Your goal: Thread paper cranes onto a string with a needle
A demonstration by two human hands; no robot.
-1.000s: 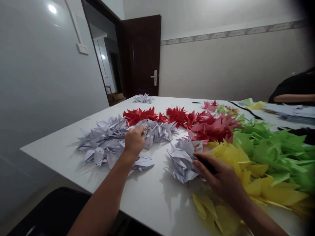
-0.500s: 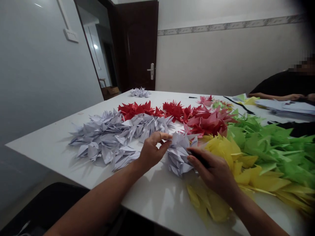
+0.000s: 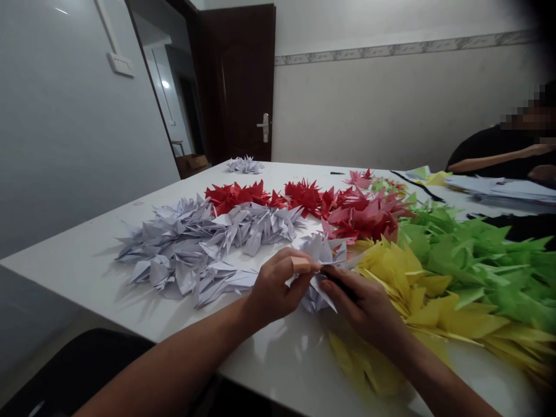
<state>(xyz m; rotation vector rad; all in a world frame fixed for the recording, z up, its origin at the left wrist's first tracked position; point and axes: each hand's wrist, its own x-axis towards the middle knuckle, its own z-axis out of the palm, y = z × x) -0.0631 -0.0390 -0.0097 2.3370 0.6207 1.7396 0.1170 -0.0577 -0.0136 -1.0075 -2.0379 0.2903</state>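
Observation:
My left hand (image 3: 282, 284) is closed in a pinch at a small pile of white folded paper pieces (image 3: 324, 246) with pointed tips, like paper cranes. A pale band wraps one of its fingers. Facing it, my right hand (image 3: 369, 310) grips a dark slim tool (image 3: 341, 281), mostly hidden in the palm. The fingertips of both hands meet over a white piece, whose pointed flap (image 3: 328, 298) sticks out below. What exactly the left fingers pinch is partly covered.
A larger white paper heap (image 3: 174, 249) lies left, with red pieces (image 3: 234, 196) behind it. Yellow pieces (image 3: 391, 266) and green ones (image 3: 478, 255) spread right. Across the white table (image 3: 108, 278) sits a person in black (image 3: 490, 145) beside stacked paper (image 3: 499, 188).
My left hand has moved right and slightly down, so its fingertips now meet my right hand's. The right hand has shifted slightly left. The person opposite has raised a forearm.

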